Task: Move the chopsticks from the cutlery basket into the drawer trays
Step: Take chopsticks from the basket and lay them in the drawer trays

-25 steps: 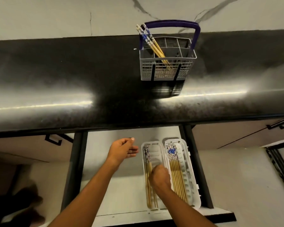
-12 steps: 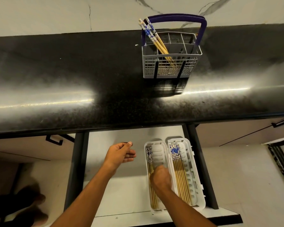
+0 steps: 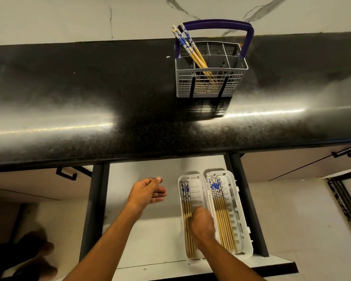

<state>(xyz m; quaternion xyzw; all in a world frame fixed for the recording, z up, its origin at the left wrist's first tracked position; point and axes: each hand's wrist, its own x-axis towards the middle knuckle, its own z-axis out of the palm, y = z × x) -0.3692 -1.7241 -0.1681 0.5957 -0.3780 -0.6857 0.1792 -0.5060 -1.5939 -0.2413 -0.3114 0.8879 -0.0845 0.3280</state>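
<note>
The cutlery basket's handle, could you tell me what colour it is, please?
The handle is dark purple-blue, seen clearly in the head view.

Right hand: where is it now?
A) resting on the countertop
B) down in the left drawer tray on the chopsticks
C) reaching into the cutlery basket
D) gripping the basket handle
B: the right hand is lowered into the left tray, over the chopsticks lying there, far from the cutlery basket.

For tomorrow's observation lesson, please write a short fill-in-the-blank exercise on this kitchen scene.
1. The cutlery basket stands on the black ____.
2. The basket's handle is coloured ____.
3. The right hand rests in the ____ of the two white trays.
4. The left hand holds ____.

Missing words: countertop; purple; left; nothing
</note>
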